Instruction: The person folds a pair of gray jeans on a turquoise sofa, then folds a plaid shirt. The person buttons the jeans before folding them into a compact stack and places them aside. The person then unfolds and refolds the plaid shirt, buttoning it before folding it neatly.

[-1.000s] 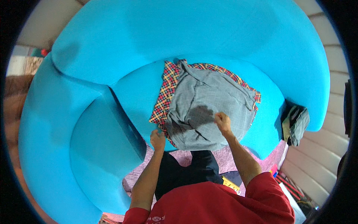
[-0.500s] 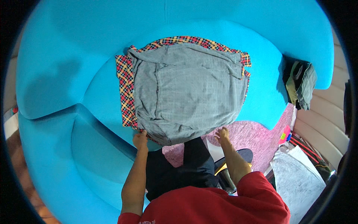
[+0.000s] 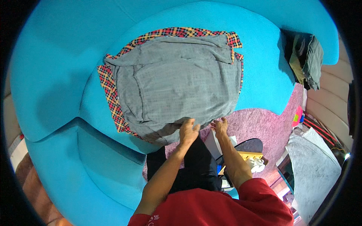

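A plaid shirt (image 3: 181, 81) lies inside out on a blue sofa seat, with its grey inner side up. Red, yellow and black plaid shows along its left and far edges. My left hand (image 3: 188, 132) is over the shirt's near edge, fingers loosely bent and apart, with nothing visible in it. Just to its right, my right hand (image 3: 220, 127) is by the near right edge of the shirt, its fingers spread. Whether its fingertips touch the cloth I cannot tell.
The blue sofa (image 3: 49, 75) curves around the left and far sides. Folded dark clothes (image 3: 310, 62) rest at its right end. A pink rug (image 3: 260, 126) lies below. To the right are a grey-white cloth (image 3: 313, 169) and a yellow rack (image 3: 250, 155) with white items.
My left hand has let go of the shirt's near left corner and moved right along the near edge, close to my right hand. The view has shifted; the shirt still lies spread out.
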### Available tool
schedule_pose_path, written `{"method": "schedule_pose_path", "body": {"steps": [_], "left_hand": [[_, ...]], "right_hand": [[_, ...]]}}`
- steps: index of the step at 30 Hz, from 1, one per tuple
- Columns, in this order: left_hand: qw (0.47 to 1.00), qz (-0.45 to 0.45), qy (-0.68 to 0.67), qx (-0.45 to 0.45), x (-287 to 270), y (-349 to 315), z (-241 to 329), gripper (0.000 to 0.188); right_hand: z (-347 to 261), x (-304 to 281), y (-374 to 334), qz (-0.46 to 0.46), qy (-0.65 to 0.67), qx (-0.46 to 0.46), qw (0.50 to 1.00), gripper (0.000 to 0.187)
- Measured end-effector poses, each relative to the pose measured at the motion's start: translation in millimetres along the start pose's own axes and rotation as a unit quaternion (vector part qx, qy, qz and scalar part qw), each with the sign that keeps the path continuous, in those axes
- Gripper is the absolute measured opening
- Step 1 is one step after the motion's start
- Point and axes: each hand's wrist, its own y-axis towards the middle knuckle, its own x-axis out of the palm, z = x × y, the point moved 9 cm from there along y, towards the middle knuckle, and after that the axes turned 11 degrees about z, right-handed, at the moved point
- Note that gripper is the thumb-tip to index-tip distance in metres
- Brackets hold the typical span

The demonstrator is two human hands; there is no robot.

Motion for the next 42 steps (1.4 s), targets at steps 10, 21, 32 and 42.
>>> {"method": "schedule_pose_path", "body": {"steps": [10,21,32,42], "left_hand": [[0.929,-0.195,0.219,0.224,80.0,-16.5,45.5,0.042],[0.885,-0.125,0.319,0.315,46.0,-28.1,59.1,0.022],[0.975,-0.008,0.084,0.205,-38.3,30.8,100.8,0.024],[0.964,0.091,0.139,0.208,-96.5,104.4,135.1,0.043]], "right_hand": [[3.0,-18.0,49.1,-0.034,-0.084,-0.020,0.996,0.026],[-109.0,-20.7,-45.6,-0.224,0.100,0.031,0.969,0.009],[-151.9,-4.2,-65.5,-0.245,0.231,0.159,0.928,0.025],[-216.1,5.1,-67.6,-0.233,0.241,0.030,0.942,0.026]]}}
